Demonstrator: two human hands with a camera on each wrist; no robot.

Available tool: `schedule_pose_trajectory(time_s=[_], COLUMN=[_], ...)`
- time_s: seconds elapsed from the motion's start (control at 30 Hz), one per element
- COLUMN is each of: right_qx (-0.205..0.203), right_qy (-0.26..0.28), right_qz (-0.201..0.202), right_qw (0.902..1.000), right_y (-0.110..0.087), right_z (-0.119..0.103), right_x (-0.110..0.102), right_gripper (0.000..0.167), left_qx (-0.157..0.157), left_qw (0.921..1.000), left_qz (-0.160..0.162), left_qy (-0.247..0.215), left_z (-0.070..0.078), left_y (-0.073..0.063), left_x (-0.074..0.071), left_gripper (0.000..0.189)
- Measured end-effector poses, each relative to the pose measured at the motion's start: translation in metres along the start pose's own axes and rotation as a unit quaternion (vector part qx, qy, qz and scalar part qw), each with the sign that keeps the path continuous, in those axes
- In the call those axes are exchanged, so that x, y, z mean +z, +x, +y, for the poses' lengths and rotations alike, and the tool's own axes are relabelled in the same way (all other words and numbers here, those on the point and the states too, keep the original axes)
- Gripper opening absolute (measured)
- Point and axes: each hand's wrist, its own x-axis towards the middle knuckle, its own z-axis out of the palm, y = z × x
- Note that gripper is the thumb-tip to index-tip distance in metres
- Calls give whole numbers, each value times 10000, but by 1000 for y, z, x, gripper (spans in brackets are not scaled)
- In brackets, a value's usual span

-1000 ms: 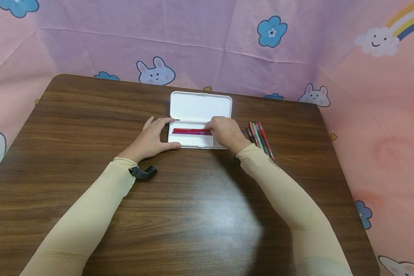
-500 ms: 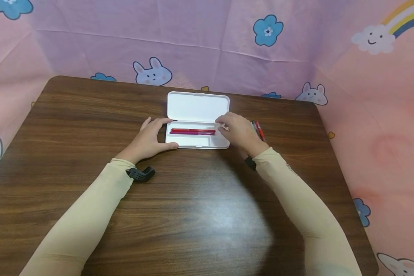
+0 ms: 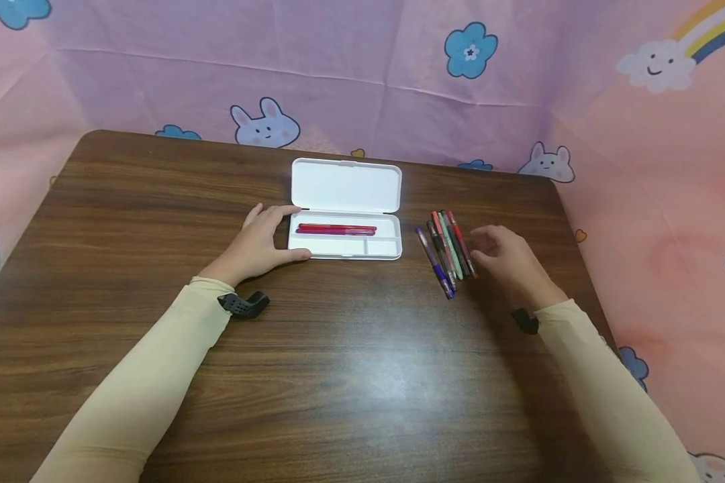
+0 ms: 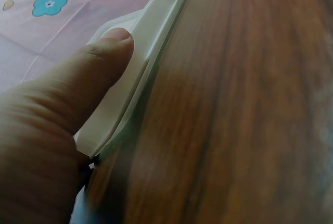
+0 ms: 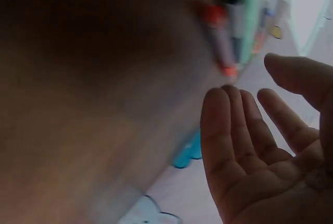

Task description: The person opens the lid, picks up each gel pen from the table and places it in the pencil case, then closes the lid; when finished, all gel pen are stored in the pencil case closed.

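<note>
A white pencil case (image 3: 382,248) lies with its lid (image 3: 346,186) raised behind it. Inside the long back compartment are a red pen (image 3: 314,226) and a purple pen (image 3: 323,232), side by side. My left hand (image 3: 254,245) holds the case's left end, thumb along the front wall and index finger at the hinge corner. In the left wrist view the thumb (image 4: 104,62) presses on the case's outer wall. Just right of a group of pens (image 3: 448,245), my right hand (image 3: 510,261) hovers with relaxed fingers, holding nothing. A blue pen (image 3: 435,263) is leftmost in that group.
The pens lie close together on the brown wooden table (image 3: 338,376), to the right of the case. A patterned cloth (image 3: 338,74) hangs beyond the table's back edge and along its sides. A black strap (image 3: 244,305) is on the left wrist.
My right hand has left the case and moved right, past the loose pens, which now show fully. The red and purple pens stay in the case. My left hand keeps its place.
</note>
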Motion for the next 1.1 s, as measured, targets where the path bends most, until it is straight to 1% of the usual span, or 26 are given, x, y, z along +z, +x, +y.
schedule_pose_trajectory(time_s=[0.1, 0.3, 0.47, 0.7, 0.87, 1.1], right_qx=[69, -160, -9, 19, 216, 454], right_qy=[-51, -223, -405, -715, -706, -526], right_qz=[-122, -11, -33, -20, 39, 91], right_qw=[9999, 9996, 9992, 9974, 9973, 9975], right_y=[-5, -2, -1, 0, 2, 0], right_z=[11, 20, 24, 30, 33, 31], right_x=[6, 16, 12, 4, 3, 5], right_gripper=[36, 30, 25, 17, 17, 19], left_qx=[-12, -61, -21, -9, 3, 1], left_qw=[10000, 10000, 10000, 10000, 10000, 10000], left_qz=[-11, -54, -47, -16, -20, -42], left_qy=[19, 12, 44, 63, 49, 85], left_z=[0, 0, 0, 0, 0, 1], left_y=[0, -1, 0, 0, 0, 0], left_x=[0, 0, 0, 0, -1, -2], left_gripper=[98, 100, 100, 99, 99, 100])
